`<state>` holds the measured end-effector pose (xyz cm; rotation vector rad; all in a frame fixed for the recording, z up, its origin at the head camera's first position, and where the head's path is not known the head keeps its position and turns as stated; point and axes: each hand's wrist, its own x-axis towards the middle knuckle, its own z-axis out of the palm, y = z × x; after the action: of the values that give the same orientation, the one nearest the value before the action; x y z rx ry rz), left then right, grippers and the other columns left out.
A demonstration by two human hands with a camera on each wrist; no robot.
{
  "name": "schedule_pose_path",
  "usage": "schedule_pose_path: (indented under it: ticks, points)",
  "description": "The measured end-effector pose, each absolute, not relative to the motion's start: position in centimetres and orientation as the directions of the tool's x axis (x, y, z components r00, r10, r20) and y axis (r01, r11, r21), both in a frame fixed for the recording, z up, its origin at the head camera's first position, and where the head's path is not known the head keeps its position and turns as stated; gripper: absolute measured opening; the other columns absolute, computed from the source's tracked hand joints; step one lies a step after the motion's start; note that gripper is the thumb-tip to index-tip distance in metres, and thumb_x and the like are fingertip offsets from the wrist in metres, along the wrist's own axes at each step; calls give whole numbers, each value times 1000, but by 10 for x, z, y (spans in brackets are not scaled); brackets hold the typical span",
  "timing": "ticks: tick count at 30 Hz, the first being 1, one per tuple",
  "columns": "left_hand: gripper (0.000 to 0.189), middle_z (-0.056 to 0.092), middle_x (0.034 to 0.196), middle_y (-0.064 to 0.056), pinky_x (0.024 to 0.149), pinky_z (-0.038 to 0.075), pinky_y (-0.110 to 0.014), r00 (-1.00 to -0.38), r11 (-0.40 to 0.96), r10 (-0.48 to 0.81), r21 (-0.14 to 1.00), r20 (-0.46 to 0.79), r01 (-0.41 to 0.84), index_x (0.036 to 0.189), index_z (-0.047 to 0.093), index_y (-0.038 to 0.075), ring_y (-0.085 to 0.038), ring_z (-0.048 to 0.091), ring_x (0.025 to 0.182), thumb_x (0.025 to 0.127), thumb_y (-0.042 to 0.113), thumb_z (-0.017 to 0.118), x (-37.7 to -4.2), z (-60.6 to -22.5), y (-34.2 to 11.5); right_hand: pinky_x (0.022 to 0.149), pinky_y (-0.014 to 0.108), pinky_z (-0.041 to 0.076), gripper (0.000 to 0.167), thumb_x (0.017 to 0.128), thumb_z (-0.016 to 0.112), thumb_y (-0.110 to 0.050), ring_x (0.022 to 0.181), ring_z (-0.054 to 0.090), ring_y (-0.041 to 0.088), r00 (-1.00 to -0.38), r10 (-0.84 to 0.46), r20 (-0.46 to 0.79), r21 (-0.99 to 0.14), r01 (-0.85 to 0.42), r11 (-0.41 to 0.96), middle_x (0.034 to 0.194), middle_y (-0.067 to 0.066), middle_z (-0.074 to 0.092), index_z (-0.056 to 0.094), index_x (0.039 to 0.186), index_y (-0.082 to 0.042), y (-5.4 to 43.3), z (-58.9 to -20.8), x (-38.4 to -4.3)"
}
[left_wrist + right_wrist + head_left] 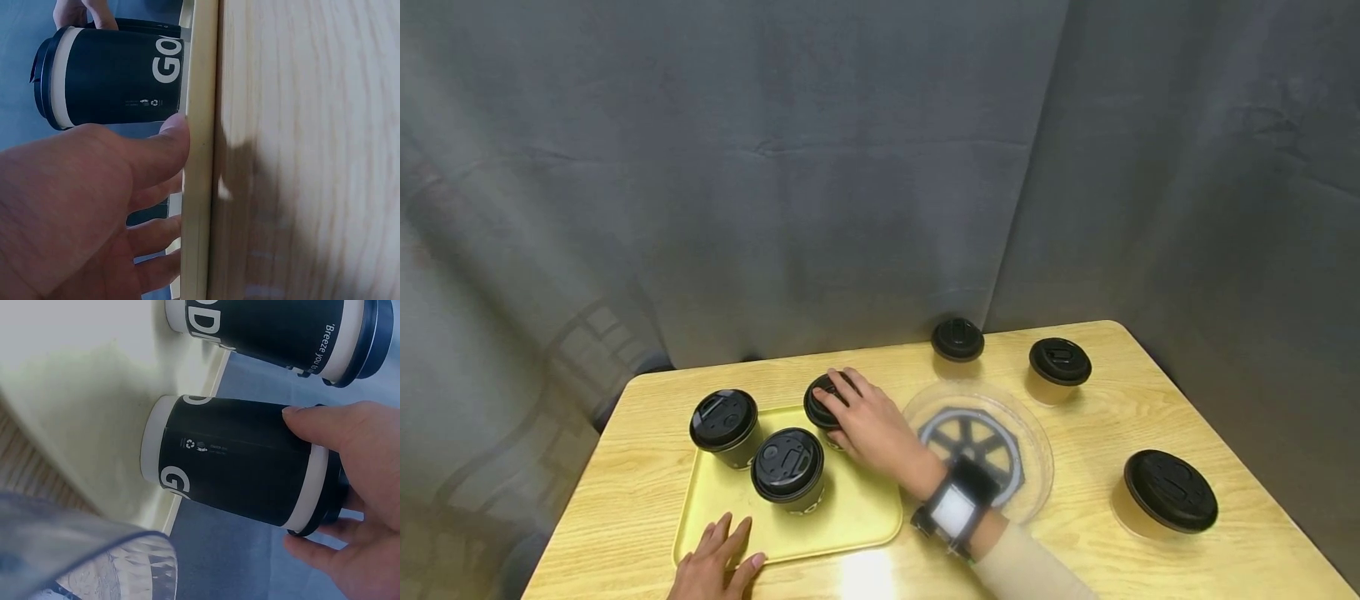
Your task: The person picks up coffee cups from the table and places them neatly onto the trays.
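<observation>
My right hand (880,433) grips a black lidded paper coffee cup (237,456) from above, its thumb and fingers around the lid end. That cup stands at the back of a yellow tray (857,521), upright or nearly so. Two more black lidded cups stand on the tray, one in the middle (790,467) and one at the back left (726,421). My left hand (715,567) rests at the tray's front left edge, fingers spread and holding no cup. In the left wrist view, its thumb touches the tray rim (201,156) beside a cup with white lettering (119,81).
Right of the tray, under my right forearm, is a round clear plastic container (1037,467) with a wheel-like pattern. Three more black-lidded cups stand on the wooden table: back (958,337), back right (1060,362) and right (1172,492). A grey curtain (850,167) hangs behind.
</observation>
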<state>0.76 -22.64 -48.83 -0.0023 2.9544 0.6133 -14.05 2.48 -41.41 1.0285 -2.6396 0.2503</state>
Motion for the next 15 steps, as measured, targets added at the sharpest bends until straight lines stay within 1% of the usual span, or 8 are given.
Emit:
schedule_pose_path:
  ticks: [5,15]
  points:
    - [59,49,137,-36,84,43,-74,-994,921,25,389,-106,-19,131,58,0,-59,44,125,93,44,61,8,-488,-227,105,45,47,62,90,67,-37,141,38,32,-702,-634,325,-56,-683,728,156,11,36,45,146,-22,24,-412,-141]
    - [60,47,139,-35,86,41,-75,-990,919,24,394,-140,-33,132,57,0,-60,42,127,94,46,58,7,-488,-226,105,45,46,62,88,69,-36,139,40,32,-706,-633,317,-74,-684,725,154,12,39,46,144,-23,24,-410,-142]
